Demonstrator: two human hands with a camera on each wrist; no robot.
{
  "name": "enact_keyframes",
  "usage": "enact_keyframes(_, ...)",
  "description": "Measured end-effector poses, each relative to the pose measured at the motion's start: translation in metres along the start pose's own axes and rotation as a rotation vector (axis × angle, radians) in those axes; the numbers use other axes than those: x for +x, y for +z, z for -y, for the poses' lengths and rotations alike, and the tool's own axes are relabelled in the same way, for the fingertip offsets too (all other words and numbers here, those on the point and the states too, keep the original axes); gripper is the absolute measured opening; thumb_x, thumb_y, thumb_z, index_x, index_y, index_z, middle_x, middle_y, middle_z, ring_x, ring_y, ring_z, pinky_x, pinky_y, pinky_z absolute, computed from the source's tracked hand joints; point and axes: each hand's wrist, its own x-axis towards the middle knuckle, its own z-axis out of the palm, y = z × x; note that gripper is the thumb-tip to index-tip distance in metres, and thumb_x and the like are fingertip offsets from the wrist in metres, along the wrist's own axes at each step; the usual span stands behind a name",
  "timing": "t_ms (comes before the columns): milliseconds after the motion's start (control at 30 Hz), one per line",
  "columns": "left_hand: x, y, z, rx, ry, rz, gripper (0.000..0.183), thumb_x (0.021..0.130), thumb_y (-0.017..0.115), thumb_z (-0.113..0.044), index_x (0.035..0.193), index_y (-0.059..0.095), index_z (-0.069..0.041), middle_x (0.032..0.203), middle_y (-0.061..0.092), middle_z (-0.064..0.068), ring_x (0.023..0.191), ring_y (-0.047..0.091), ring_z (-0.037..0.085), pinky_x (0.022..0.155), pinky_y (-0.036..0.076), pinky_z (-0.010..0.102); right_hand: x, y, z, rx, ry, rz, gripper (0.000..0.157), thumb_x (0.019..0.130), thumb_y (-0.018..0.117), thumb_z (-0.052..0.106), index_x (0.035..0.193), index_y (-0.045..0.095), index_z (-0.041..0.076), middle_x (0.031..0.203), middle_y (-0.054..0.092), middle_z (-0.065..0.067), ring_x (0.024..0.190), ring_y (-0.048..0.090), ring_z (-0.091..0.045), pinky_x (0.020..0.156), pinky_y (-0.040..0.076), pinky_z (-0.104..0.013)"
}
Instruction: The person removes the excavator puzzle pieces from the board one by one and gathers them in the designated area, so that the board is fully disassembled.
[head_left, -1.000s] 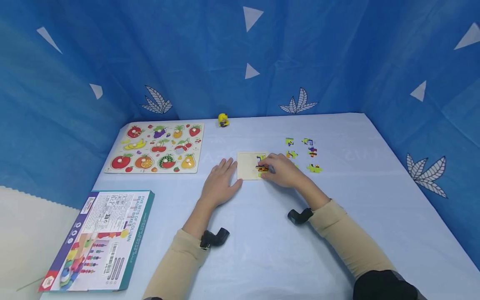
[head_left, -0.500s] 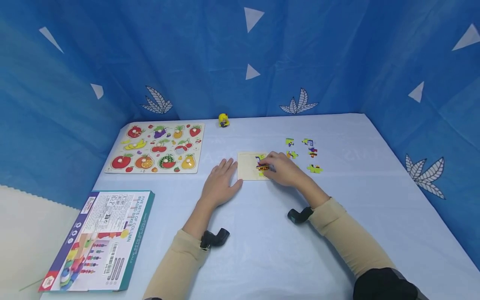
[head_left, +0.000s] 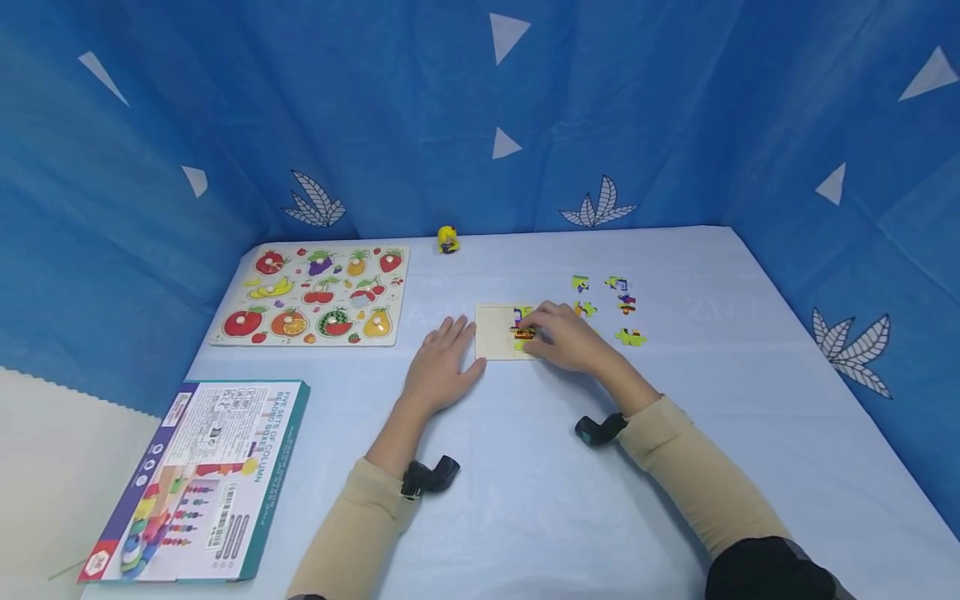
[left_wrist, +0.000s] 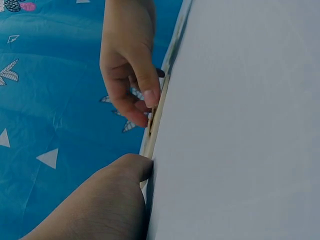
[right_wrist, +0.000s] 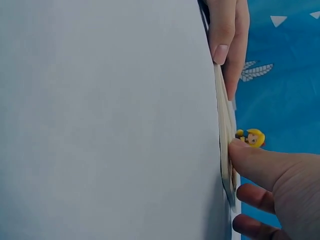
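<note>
Beneath the right hand [head_left: 566,337]: level before pressing

Its curled thumb and fingers seem to pinch a puzzle piece [head_left: 520,331] over the pale board [head_left: 492,333]. Left of them, the left hand [head_left: 441,362] lies straight-fingered, thumb at the board's corner, gripping nothing. Best to align edges, then push gently.

Jigsaw tray [head_left: 493,333] with free passage on near side, left hand [head_left: 438,368] blocking its left, right hand [head_left: 567,337] and loose jigsaw pieces [head_left: 631,337] its right

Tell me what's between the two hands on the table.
A pale puzzle board, shown in the head view: left hand at its left edge, right hand over its right side, by the picture pieces.
</note>
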Motion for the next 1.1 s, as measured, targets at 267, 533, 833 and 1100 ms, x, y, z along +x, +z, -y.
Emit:
enact_keyframes(267, -0.0004, -0.0002, -0.0005, 0.000, -0.002, 0.007, 0.071, 0.097, 0.044, -0.055, 0.157, 0.031, -0.020, 0.166, 0.022, -0.001, 0.156, 0.012, 0.020, 0.127, 0.015, 0.043, -0.0022, 0.0003, -0.0036, -0.016, 0.008, -0.004, 0.039, 0.090, 0.073, 0.030, 0.127, 0.067, 0.022, 0.125, 0.061, -0.001, 0.115, 0.051, -0.023, 0.101, 0.045, -0.044)
enact_keyframes(533, 0.0000, 0.0004, -0.0005, 0.003, -0.008, 0.002, 0.071, 0.097, 0.045, -0.055, 0.157, 0.031, -0.020, 0.166, 0.022, -0.001, 0.156, 0.012, 0.019, 0.127, 0.015, 0.043, -0.0027, -0.0019, -0.0026, -0.060, -0.012, 0.000, 0.047, 0.090, 0.074, 0.032, 0.134, 0.064, 0.019, 0.122, 0.062, -0.003, 0.111, 0.052, -0.023, 0.095, 0.047, -0.041)
enact_keyframes(833, -0.0005, -0.0003, -0.0003, -0.002, 0.002, -0.010, 0.070, 0.097, 0.045, -0.054, 0.157, 0.032, -0.019, 0.166, 0.023, 0.000, 0.156, 0.013, 0.020, 0.127, 0.016, 0.044, -0.0001, 0.0025, -0.0062, -0.005, -0.002, -0.008, 0.042, 0.090, 0.074, 0.032, 0.128, 0.064, 0.018, 0.124, 0.061, -0.002, 0.116, 0.050, -0.024, 0.104, 0.045, -0.045)
enact_keyframes(1100, -0.0007, -0.0006, -0.0005, -0.001, -0.001, 0.000, 0.070, 0.097, 0.045, -0.055, 0.157, 0.032, -0.020, 0.166, 0.022, -0.001, 0.156, 0.012, 0.020, 0.127, 0.016, 0.043, -0.0014, 0.0025, -0.0055, 0.008, -0.008, -0.015, 0.047, 0.091, 0.073, 0.029, 0.135, 0.060, 0.019, 0.124, 0.060, -0.003, 0.113, 0.051, -0.024, 0.102, 0.046, -0.046)
